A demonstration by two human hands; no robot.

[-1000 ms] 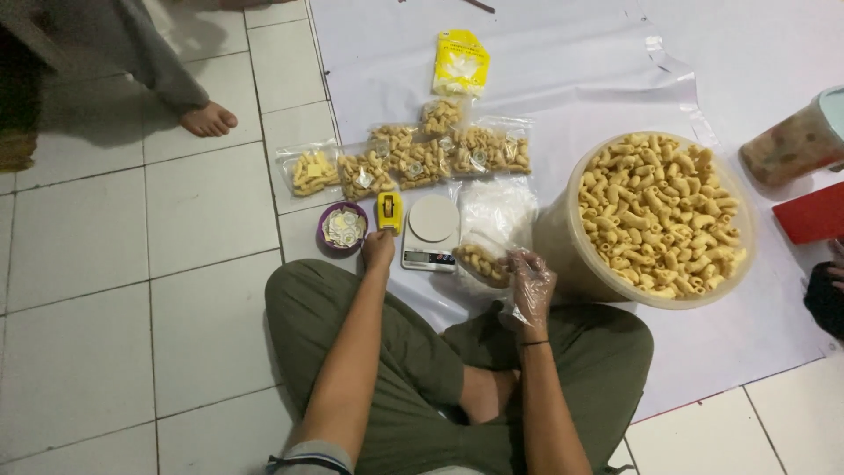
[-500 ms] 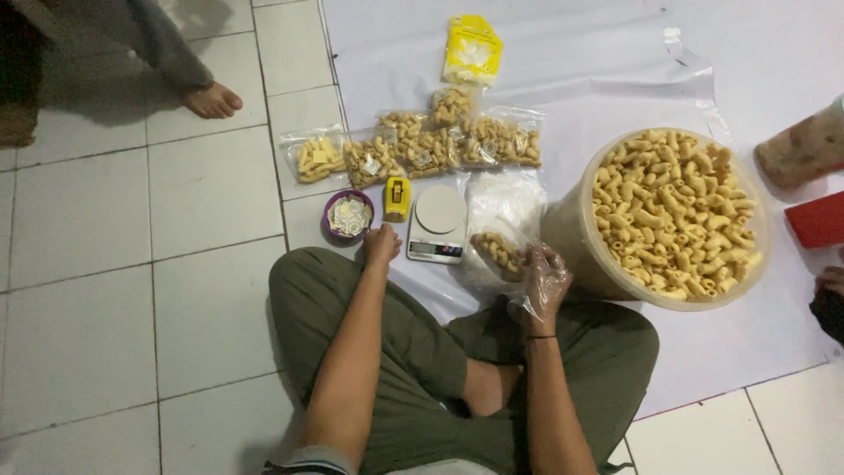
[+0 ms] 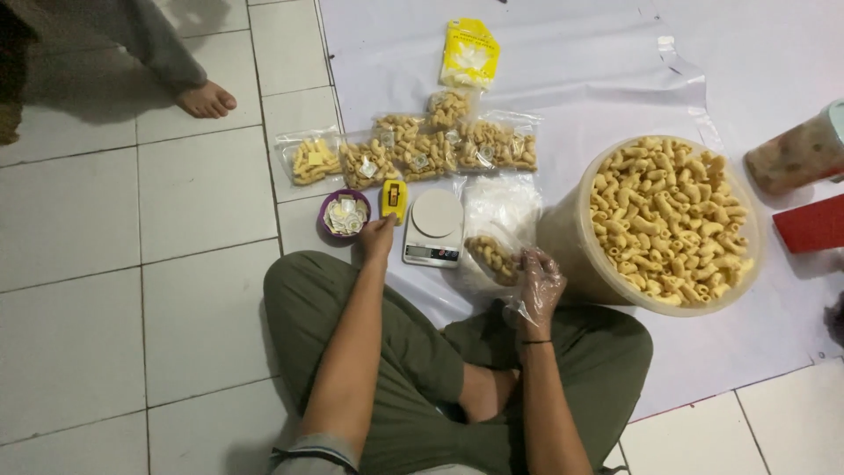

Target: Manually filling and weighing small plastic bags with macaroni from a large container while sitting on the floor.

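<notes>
Plastic-gloved right hand pinches snack bag; left hand at yellow sealer.

White tiled floor — grey grout

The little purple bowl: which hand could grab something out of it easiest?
Probably the left hand. It rests right beside the purple bowl, while the gloved right hand is busy at a clear snack bag, past the scale.

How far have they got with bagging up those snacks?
Several filled bags already lie in a row on the white sheet. The gloved right hand holds a partly filled bag beside the scale; the left hand reaches toward the purple bowl. The tub is still heaped full.
</notes>
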